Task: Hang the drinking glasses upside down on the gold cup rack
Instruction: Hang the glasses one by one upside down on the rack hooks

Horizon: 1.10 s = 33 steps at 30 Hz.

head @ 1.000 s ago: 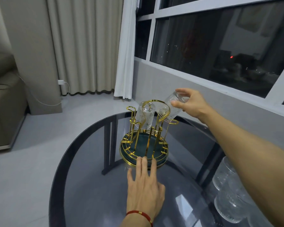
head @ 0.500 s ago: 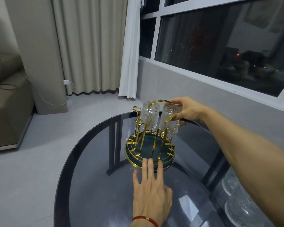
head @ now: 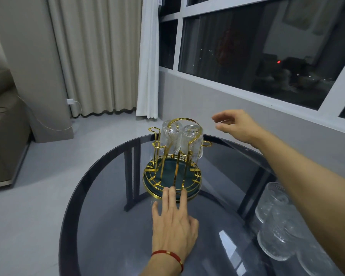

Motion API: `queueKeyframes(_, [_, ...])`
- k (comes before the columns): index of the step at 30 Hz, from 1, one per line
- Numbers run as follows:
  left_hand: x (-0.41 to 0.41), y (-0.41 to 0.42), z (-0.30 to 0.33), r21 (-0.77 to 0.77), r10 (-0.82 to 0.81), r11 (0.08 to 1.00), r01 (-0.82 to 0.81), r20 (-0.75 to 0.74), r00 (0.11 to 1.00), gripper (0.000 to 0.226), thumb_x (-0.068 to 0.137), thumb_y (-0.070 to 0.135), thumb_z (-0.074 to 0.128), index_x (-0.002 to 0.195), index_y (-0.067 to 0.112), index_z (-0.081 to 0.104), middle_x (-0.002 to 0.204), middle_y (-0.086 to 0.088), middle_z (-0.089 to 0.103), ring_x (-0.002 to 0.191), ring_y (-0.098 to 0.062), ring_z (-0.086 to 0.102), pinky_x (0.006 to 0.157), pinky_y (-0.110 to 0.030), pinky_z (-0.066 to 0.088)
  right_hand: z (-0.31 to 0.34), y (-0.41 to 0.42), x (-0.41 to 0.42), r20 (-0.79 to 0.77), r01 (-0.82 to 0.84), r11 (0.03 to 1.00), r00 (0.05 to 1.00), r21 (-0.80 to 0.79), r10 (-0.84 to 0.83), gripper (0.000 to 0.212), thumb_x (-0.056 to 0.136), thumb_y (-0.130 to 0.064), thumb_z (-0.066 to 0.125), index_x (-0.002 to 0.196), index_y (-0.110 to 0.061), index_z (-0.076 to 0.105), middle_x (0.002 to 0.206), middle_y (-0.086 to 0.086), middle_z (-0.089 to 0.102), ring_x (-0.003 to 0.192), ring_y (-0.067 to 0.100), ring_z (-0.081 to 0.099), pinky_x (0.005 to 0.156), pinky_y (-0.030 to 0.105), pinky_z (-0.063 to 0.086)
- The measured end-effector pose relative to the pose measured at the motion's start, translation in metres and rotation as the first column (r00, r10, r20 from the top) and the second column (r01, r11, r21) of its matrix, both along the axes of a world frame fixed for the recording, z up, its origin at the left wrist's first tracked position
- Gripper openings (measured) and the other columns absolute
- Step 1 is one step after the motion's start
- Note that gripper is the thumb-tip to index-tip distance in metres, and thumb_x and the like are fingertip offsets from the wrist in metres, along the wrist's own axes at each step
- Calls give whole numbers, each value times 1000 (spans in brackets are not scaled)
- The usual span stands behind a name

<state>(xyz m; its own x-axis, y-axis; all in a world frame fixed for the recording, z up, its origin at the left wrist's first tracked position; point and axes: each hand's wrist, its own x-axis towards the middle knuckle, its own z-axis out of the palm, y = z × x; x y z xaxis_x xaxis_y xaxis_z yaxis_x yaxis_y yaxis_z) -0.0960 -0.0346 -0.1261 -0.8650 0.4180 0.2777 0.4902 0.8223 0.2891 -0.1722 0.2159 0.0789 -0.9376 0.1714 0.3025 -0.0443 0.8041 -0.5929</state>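
Gold rack stands on the dark glass table, toward its far side. All places below are given from the rack.

Two ribbed glasses hang upside down on the rack's far pegs – one at far left, one at far right, just beside each other under the arched handle. Both are upright on their pegs, bases up. The near pegs and the left peg carry nothing.

Left hand lies flat on the table just in front of the rack, palm down, fingers spread and straight; the middle fingertips touch the near rim of the rack's round green base. It grasps nothing – only presses there. A red cord bracelet sits on that wrist.

Right hand is in the air to the right of the rack and a little above the glasses, apart from them. Fingers loosely curled and parted, released, holding nothing.

More glasses stand bunched together well to the right of the rack and nearer the camera, partly hidden under the right forearm; their count cannot be told.

Behind the rack: curtains and a dark window.
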Motion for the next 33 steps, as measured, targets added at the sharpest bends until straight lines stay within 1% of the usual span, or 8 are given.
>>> queueKeyframes(3, [2, 0, 3, -14, 10, 1000, -10, -8, 1000, 72, 90, 40, 37, 157, 23, 20, 167, -12, 15, 155, -29, 3, 119, -55, 22, -4, 0, 47, -93, 65, 998, 993, -16, -66, 18, 97, -19, 69, 109, -31, 74, 106, -10, 76, 98, 8, 71, 94, 39, 60])
queueKeyframes(9, [9, -2, 9, 2, 21, 1000, -21, -13, 1000, 70, 91, 38, 43, 156, 22, 24, 165, -13, 17, 154, -29, 6, 119, -50, 24, -20, -31, 150, 55, -2, 961, 998, 278, -14, 20, 96, -16, 66, 113, -17, 77, 106, -5, 78, 99, 13, 71, 97, 39, 55])
queueKeyframes(16, [25, -1, 22, -31, -9, 1000, 7, -47, 999, 79, 87, 51, 51, 155, 20, 26, 166, -13, 13, 154, -30, 2, 121, -49, 22, -49, -71, 249, -56, -82, 883, 991, 462, 122, 21, 93, -14, 64, 105, -22, 79, 102, -9, 79, 95, 19, 72, 91, 44, 52])
queueKeyframes(18, [38, 8, 29, 42, -86, 995, 87, -13, 996, 81, 83, 50, 58, 153, 19, 30, 163, -13, 18, 153, -29, 7, 120, -46, 25, -61, -75, 263, -174, -12, 937, 982, 349, 77, 20, 92, -14, 63, 102, -21, 79, 97, -9, 79, 89, 14, 72, 84, 35, 54])
queueKeyframes(22, [70, 37, 43, 365, -372, 877, 311, 108, 922, 82, 78, 36, 73, 149, 18, 36, 152, -2, 32, 144, -20, 28, 113, -31, 31, -90, -74, 281, -336, 227, 955, 899, -190, -280, 22, 92, -5, 65, 96, -22, 78, 88, -13, 78, 85, 2, 69, 69, 8, 46])
queueKeyframes(25, [95, 60, 47, 534, -508, 775, 338, 209, 836, 87, 78, 34, 79, 150, 23, 32, 144, 7, 33, 136, -11, 36, 107, -24, 32, -105, -68, 293, -322, 276, 939, 887, -203, -330, 26, 90, 3, 63, 100, -18, 77, 94, -10, 77, 93, -2, 68, 72, 7, 49])
queueKeyframes(29, [112, 94, 51, 626, -606, 713, 315, 324, 727, 122, 70, 38, 87, 158, 29, 4, 155, 7, 29, 142, -9, 33, 114, -30, 36, -104, -56, 305, -322, 344, 896, 846, -283, -426, 31, 88, 2, 60, 98, -23, 76, 92, -17, 76, 91, -4, 70, 72, 11, 52])
queueKeyframes(33, [114, 120, 49, 593, -550, 746, 304, 289, 784, 111, 69, 45, 85, 154, 32, 15, 148, 15, 30, 138, -2, 29, 102, -6, 27, -101, -49, 312, -349, 432, 834, 766, -342, -540, 35, 83, 2, 57, 91, -26, 75, 83, -18, 75, 85, -3, 69, 67, 8, 48])
